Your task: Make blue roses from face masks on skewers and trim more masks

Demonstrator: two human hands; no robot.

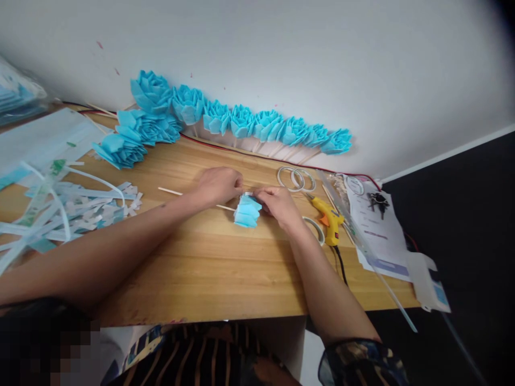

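Observation:
A small light-blue paper flower lies on its side on the table, its pointed petals facing right. A thin wooden stick runs from its base to the left, passing under my left wrist. Against the flower's far edge, a short white strip shows between my two hands. My left hand is closed, fingertips pinched at the far left of the flower; what they grip is hidden. My right hand has its fingers curled in a pinch on the flower's far right edge.
Finished blue flowers on sticks lean along the wall. Paper scraps lie left. On the right are tape rolls, a yellow glue gun with a cord, a clear glue stick, papers and keys.

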